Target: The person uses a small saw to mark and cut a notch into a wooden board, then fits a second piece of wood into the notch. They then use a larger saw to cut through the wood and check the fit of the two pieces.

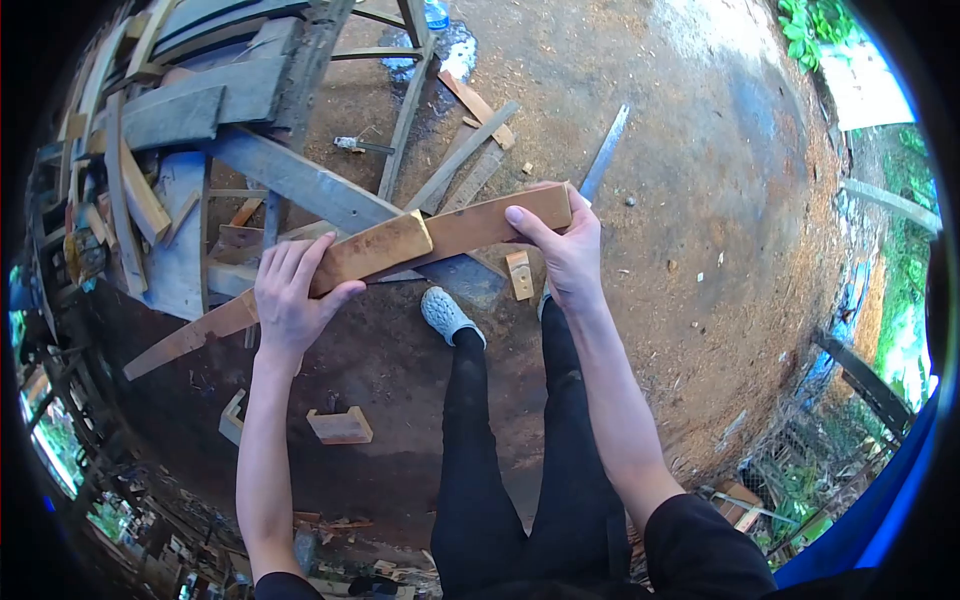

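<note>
My left hand point(288, 290) is closed round a wooden block point(375, 247), fingers over its top edge and thumb along the lower one. The block has a pale, freshly cut end and lies lengthwise against a longer brown wooden board point(490, 222). With the thumb on its face and the other fingers behind, my right hand point(570, 245) grips the board near its right end. Both pieces are held up at a slight tilt, rising to the right. A tapering brown strip point(185, 337) sticks out to the lower left from behind my left hand.
Boards and offcuts point(215, 100) are heaped on a wooden frame at left. A long blade point(606, 155) and a small block with holes point(519, 275) lie on the dirt floor. Near my shoe point(448, 315), a notched wood piece point(340, 426) lies to the left.
</note>
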### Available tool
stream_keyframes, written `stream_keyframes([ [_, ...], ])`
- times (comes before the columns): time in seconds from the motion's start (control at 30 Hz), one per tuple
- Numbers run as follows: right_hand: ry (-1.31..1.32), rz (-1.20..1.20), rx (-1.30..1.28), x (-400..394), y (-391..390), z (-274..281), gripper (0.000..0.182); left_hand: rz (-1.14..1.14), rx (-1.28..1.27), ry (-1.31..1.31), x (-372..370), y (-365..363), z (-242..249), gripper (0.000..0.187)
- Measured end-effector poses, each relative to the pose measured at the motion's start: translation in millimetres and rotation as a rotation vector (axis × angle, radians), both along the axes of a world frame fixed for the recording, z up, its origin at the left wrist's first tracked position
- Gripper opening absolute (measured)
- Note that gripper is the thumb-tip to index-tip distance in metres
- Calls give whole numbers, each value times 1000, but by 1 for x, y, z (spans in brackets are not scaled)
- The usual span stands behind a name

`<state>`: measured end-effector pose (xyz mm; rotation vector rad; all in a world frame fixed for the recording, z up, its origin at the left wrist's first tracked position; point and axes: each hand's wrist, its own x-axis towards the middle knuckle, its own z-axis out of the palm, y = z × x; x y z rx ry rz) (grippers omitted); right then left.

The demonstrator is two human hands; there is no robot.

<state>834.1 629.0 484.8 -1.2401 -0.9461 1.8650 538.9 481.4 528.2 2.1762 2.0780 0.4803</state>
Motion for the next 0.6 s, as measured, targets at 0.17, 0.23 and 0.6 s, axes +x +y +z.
stream_keyframes([
  [0.17, 396, -186, -213, 39, 21, -88, 62, -10, 44, -60, 18, 0, -10, 69],
  [0.23, -205, -252, -145, 70, 32, -190, 54, -15, 70, -4, 19, 2, -11, 68],
  [0.6, -1564, 68, -402, 185, 16, -512, 93, -162, 61, 259, 21, 0, -14, 83],
])
